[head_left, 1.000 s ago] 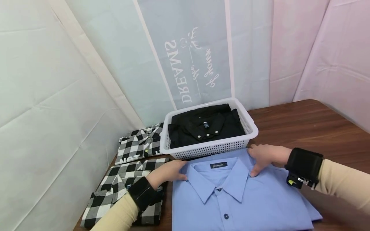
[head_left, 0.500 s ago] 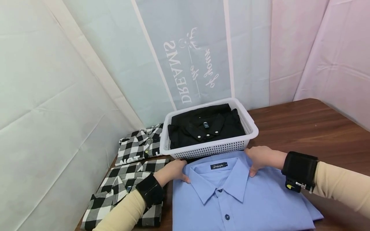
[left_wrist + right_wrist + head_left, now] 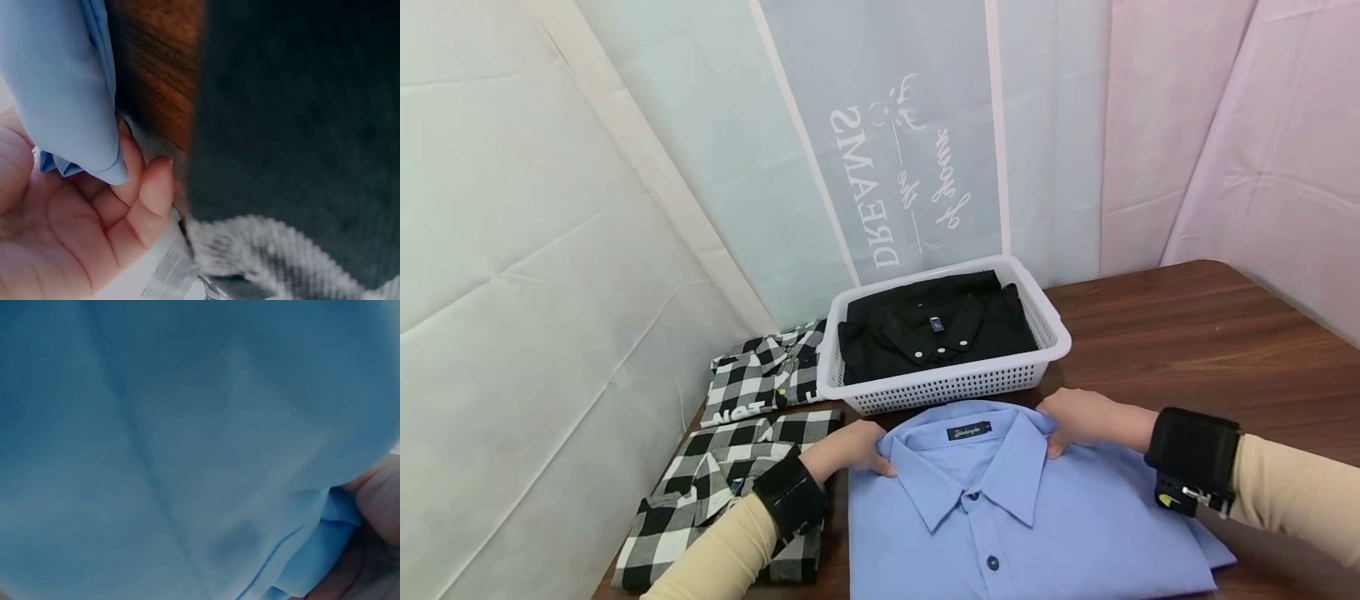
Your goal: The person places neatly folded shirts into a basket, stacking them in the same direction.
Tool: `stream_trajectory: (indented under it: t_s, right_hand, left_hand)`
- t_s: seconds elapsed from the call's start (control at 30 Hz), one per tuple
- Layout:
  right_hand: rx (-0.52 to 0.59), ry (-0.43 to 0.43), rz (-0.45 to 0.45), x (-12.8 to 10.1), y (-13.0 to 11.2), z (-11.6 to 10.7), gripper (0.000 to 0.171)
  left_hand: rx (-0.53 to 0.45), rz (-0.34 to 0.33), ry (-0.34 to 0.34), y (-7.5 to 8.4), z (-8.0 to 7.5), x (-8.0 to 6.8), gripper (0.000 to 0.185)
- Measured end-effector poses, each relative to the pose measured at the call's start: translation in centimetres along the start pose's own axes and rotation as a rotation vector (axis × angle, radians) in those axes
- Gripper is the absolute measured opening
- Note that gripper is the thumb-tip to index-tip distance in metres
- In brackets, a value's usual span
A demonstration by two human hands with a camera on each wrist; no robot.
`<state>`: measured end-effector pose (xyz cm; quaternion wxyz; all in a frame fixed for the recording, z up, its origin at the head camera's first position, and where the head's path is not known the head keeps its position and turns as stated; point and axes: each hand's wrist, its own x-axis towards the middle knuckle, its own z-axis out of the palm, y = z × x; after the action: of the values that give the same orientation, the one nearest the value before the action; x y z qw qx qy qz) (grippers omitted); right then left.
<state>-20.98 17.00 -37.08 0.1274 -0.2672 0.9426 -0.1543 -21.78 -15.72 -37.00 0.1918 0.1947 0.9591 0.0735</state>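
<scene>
A light blue button-up shirt (image 3: 940,533) lies folded on the table, collar towards the basket. My left hand (image 3: 850,447) grips its shoulder edge left of the collar, thumb on top. On the other side of the collar, my right hand (image 3: 1086,418) pinches the matching shoulder edge. In the left wrist view, curled fingers reach under the blue cloth (image 3: 62,87), whose edge bunches near the thumb. Blue cloth (image 3: 187,444) fills most of the right wrist view, with part of the hand (image 3: 381,500) at its lower right. The right fingertips are hidden.
Beyond the shirt stands a white plastic basket (image 3: 947,386) with a folded black shirt (image 3: 895,333) inside. Two folded black-and-white checked shirts lie to the left, one nearer (image 3: 662,533) and one farther (image 3: 737,387). Brown table surface (image 3: 1210,350) extends right.
The blue shirt's upper edge has drawn back from the basket, showing a strip of table between them. My hands have shifted slightly towards me, and the right fingers have closed around the shoulder edge.
</scene>
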Motion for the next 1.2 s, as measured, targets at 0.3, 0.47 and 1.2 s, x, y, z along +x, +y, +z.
stream_trajectory:
  t_s: [0.3,0.47,1.2]
  right_hand:
    - [-0.008,0.044,-0.069,0.1,0.3,0.3,0.024]
    - [0.048,0.091,-0.159,-0.4,1.0,0.7,0.018]
    - [0.116,0.544,-0.476,-5.4,-2.3,-7.5,0.019]
  left_hand:
    - [-0.028,0.038,0.069,-0.1,-0.1,-0.4,0.022]
    - [-0.075,0.085,0.097,-0.3,-0.3,-1.2,0.020]
    - [0.075,0.196,0.445,2.3,-9.8,-10.2,0.013]
